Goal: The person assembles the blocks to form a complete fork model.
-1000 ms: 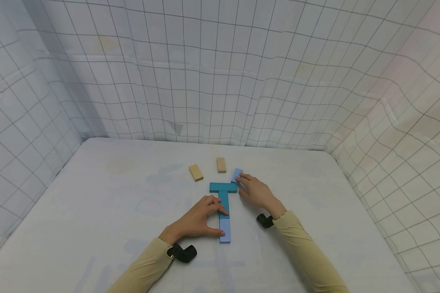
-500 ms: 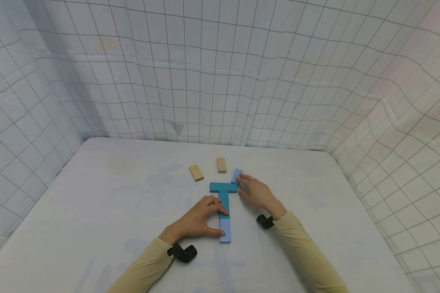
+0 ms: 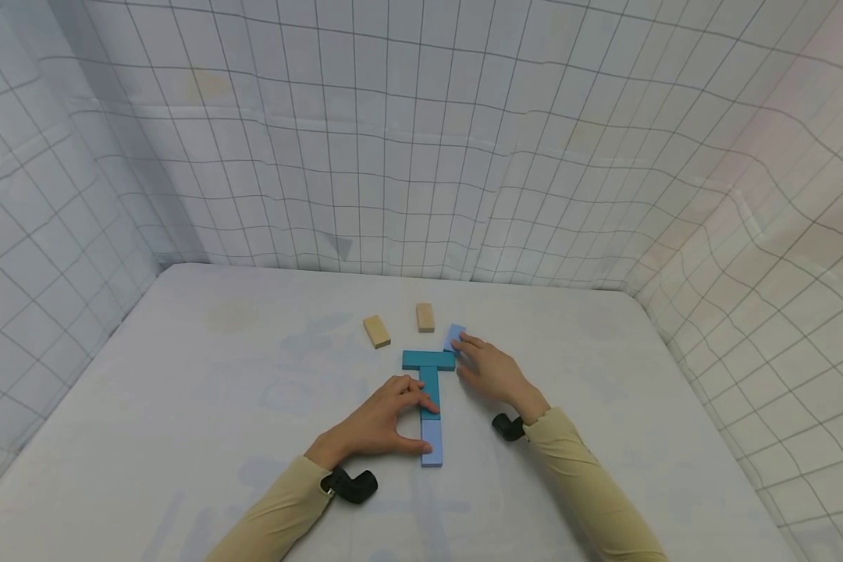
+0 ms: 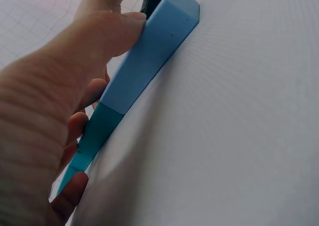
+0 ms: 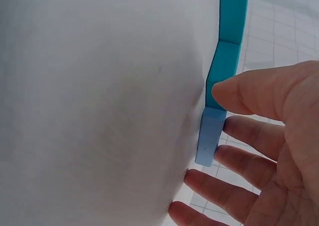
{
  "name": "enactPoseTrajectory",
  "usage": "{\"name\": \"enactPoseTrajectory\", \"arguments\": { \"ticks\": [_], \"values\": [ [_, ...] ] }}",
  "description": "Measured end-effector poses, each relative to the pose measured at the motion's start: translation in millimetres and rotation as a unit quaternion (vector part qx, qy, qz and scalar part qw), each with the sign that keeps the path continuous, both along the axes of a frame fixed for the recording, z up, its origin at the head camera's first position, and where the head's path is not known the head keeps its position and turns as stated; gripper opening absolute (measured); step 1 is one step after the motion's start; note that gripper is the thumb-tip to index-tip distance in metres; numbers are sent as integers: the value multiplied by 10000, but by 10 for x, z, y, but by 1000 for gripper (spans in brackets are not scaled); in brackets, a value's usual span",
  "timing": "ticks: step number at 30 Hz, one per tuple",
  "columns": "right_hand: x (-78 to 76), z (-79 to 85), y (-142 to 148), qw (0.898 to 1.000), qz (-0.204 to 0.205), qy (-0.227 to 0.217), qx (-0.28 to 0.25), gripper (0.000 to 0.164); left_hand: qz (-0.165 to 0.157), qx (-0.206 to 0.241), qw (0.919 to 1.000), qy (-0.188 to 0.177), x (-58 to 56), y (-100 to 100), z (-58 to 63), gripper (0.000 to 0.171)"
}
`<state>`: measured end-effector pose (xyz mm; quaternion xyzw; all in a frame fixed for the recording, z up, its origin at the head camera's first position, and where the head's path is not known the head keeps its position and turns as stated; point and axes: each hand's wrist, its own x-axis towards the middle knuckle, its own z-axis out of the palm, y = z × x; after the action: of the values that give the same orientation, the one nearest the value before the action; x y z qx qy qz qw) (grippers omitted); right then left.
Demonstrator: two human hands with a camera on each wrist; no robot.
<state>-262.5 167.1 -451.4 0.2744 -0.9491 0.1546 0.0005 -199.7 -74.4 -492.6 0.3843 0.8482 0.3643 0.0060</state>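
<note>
Flat blocks form a T on the white surface in the head view. A teal block lies across the top; below it runs a teal stem block, end to end with a light blue block. My left hand rests over the stem, thumb on the light blue block and fingers at the teal one. A second light blue block slants off the crossbar's right end. My right hand touches it with index and middle fingertips, the thumb beside the crossbar's end in the right wrist view.
Two beige blocks lie behind the T: one tilted to the left, one nearly straight behind the crossbar. White cloth covers the table. A grid-patterned curtain encloses the back and both sides. Each wrist wears a black camera.
</note>
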Motion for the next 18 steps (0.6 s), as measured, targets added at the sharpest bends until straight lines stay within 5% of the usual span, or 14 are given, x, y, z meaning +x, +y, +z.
{"name": "enactPoseTrajectory", "arguments": {
  "ticks": [18],
  "values": [
    [10, 22, -4, 10000, 82, -14, -8, 49, -7, 5, 10000, 32, 1, -4, -12, 51]
  ]
}}
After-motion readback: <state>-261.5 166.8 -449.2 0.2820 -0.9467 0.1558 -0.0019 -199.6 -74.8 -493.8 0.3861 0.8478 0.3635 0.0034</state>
